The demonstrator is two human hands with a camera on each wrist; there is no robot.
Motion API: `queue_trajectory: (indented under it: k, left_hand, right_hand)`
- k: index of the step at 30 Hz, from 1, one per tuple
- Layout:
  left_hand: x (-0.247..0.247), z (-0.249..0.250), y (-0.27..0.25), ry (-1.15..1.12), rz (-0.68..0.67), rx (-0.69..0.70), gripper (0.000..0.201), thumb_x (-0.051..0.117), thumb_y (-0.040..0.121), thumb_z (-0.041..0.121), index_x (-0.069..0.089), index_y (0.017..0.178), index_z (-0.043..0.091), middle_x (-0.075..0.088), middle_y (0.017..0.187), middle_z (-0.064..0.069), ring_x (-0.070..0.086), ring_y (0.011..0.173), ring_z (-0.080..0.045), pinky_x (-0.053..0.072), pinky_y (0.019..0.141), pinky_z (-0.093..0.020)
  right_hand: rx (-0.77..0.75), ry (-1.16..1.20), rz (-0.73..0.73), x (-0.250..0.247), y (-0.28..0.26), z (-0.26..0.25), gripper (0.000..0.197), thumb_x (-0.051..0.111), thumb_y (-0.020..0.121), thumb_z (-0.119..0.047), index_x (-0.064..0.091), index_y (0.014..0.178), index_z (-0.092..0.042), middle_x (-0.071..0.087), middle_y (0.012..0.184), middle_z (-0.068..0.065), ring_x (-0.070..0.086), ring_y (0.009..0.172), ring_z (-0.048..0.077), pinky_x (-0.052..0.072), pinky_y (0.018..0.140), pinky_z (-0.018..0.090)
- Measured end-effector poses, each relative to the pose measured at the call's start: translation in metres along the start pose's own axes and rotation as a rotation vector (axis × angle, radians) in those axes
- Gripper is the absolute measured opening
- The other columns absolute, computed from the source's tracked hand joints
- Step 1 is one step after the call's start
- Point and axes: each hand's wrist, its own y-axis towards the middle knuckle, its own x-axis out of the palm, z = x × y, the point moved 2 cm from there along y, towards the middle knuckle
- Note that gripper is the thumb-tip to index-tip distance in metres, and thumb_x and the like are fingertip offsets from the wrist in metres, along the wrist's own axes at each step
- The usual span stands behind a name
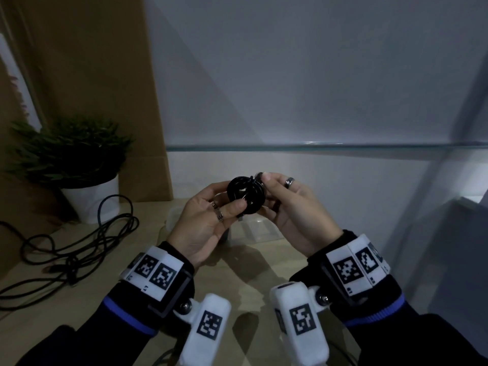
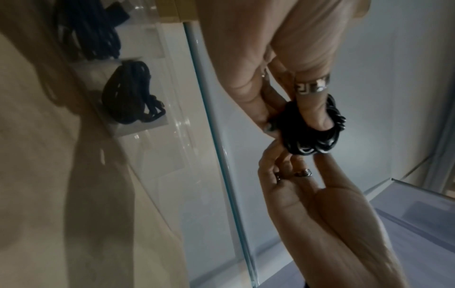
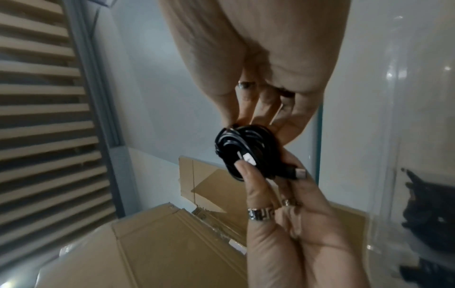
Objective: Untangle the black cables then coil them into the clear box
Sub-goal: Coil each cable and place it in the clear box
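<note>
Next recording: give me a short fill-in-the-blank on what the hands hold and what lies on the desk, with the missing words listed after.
1. Both hands, the left hand and the right hand, hold a small black cable wound into a ____.
2. The coiled black cable is held ____ the light wooden desk, not resting on it.
3. Left of the hands, a loose black cable lies beside a white pot holding a green ____.

Missing words: coil; above; plant

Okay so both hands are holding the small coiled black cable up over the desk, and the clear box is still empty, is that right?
Not quite. The left wrist view shows the clear plastic box already has a coiled black bundle inside. Both hands, left hand and right hand, do hold the small coiled black cable.
</note>
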Motion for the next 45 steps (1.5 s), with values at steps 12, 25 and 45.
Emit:
queue_trajectory:
  k: [12,25,45]
  left_hand:
    - [-0.01,0.003,0.002,0.236,0.032,0.067,0.042,0.071,0.055,0.005,0.063,0.095,0.014,0.07,0.091,-0.006,0.065,0.093,-0.021,0.052,0.084,-0.034]
    - [-0.012,0.011,0.002,0.372,-0.001,0.154,0.039,0.073,0.055,0.011,0.062,0.091,0.015,0.073,0.082,0.001,0.069,0.083,-0.013,0.053,0.067,-0.021]
    - [-0.006,0.003,0.0,0.064,-0.25,-0.198,0.053,0.066,0.078,0.023,0.052,0.125,0.004,0.062,0.122,-0.016,0.062,0.108,-0.028,0.053,0.09,-0.041]
  right_hand:
    - [-0.072,-0.395,0.039,0.004,-0.004,0.005,0.019,0.064,0.085,-0.016,0.055,0.101,-0.021,0.068,0.087,0.009,0.065,0.078,0.013,0.052,0.073,0.03]
    - [0.042,-0.238,-0.009,-0.001,0.0,0.008,0.046,0.063,0.082,-0.023,0.052,0.123,-0.006,0.068,0.095,0.003,0.064,0.082,0.006,0.046,0.07,0.021]
    - [-0.259,-0.776,-0.001,-0.001,0.0,0.004,0.004,0.066,0.085,-0.022,0.065,0.088,-0.025,0.068,0.086,-0.002,0.059,0.067,0.007,0.047,0.062,0.019]
